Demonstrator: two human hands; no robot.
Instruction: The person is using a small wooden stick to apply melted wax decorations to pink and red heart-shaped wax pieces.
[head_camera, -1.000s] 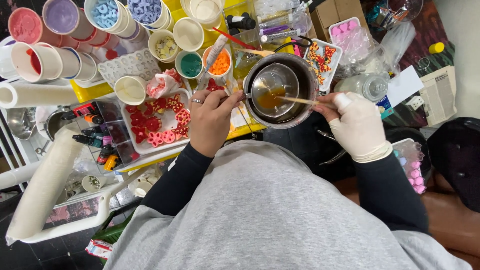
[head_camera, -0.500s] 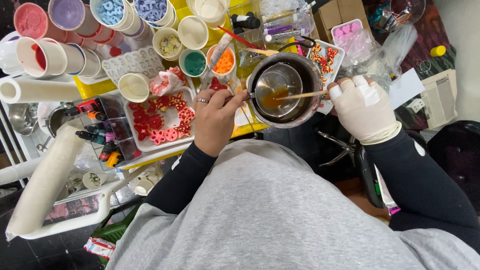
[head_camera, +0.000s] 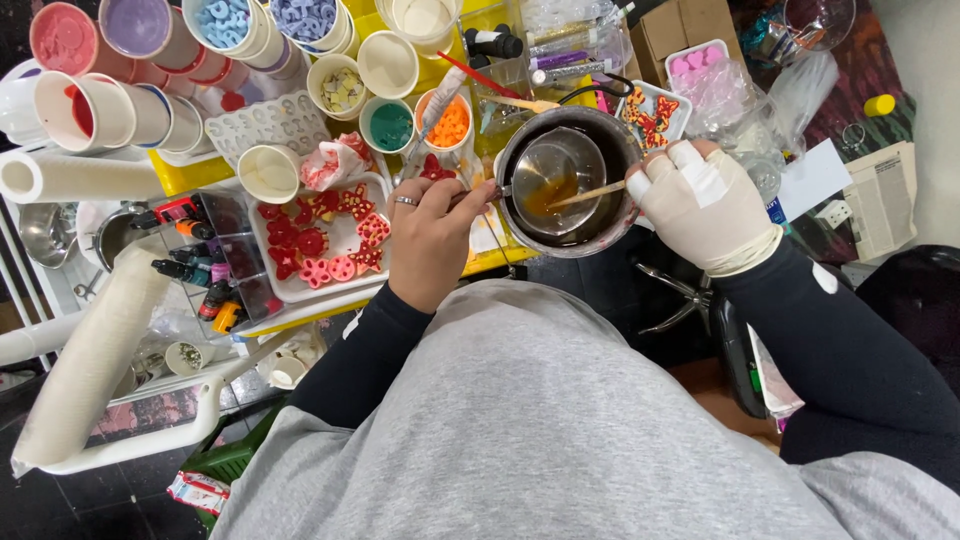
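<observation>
1. While I watch from the head view, my right hand (head_camera: 705, 205), gloved in white, pinches a thin wooden stick (head_camera: 585, 195) whose tip dips into the amber liquid (head_camera: 550, 192) in the small steel pot (head_camera: 556, 178). A second ago the hand sat lower and further right; now it is close against the rim, so the stick has swung round in the liquid.
2. That small pot sits inside a larger dark pot (head_camera: 610, 225), just beside the yellow table edge.
3. My left hand (head_camera: 432, 235), bare and ringed, is closed on the small pot's handle and has barely moved, so it steadies the pot throughout.
4. I judge the stirring to be mid-course: the liquid stays in the pot, nothing poured.
5. Just left of my left hand lies a white tray (head_camera: 300, 290) of red shaped pieces (head_camera: 325, 240), unchanged.
</observation>
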